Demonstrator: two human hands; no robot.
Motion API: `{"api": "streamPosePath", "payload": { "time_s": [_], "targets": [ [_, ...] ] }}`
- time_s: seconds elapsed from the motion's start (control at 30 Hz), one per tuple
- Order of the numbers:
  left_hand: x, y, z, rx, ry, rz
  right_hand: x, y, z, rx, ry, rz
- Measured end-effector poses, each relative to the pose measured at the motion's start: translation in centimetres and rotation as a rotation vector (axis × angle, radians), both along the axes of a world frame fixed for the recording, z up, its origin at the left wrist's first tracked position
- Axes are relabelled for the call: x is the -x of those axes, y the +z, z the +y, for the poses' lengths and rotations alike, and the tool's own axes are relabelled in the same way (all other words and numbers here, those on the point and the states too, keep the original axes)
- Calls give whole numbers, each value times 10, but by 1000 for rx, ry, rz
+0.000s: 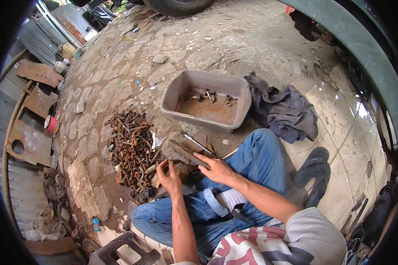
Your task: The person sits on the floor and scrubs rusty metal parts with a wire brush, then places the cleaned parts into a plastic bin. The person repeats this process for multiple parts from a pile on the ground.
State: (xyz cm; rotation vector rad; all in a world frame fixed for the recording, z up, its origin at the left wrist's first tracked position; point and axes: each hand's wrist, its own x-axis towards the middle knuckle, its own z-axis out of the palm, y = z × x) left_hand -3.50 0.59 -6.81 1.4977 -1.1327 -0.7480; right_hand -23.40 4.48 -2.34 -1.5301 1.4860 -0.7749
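Observation:
My right hand (217,169) is closed around the handle end of a wire brush (185,153), its bristles facing down and to the left. To the left of it, my left hand (169,177) has thumb and finger raised near the bristles; whether a small part sits between them cannot be made out. Beside my left hand lies a pile of rusty bolts, nuts and washers (132,149). A metal rod-like tool (196,143) rests on the ground just beyond the brush. Farther off stands a grey plastic tub (205,122) with several metal parts (209,96) on its rust-stained bottom.
A dark crumpled cloth (288,109) lies against the tub's right side. Black flip-flops (315,172) lie on the tiles to the right. A plastic stool (122,248) stands at the lower left, near a small blue bottle (96,224). Beyond the stone paving is a tyre (180,6).

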Motion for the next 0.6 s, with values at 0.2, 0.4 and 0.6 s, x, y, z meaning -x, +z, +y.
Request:
{"api": "streamPosePath", "payload": {
  "time_s": [0.2, 0.4, 0.6],
  "targets": [
    [0, 1, 0, -17, -25, -171, -4, -4, -1, 118, -83, -73],
    [-9, -15, -1, -41, -67, -365, 1, -17, 1, -39, 6, -16],
    [-6, -7, -1, -6, -110, -71, -1, -12, 5, 58, -23, -66]
  ]
}}
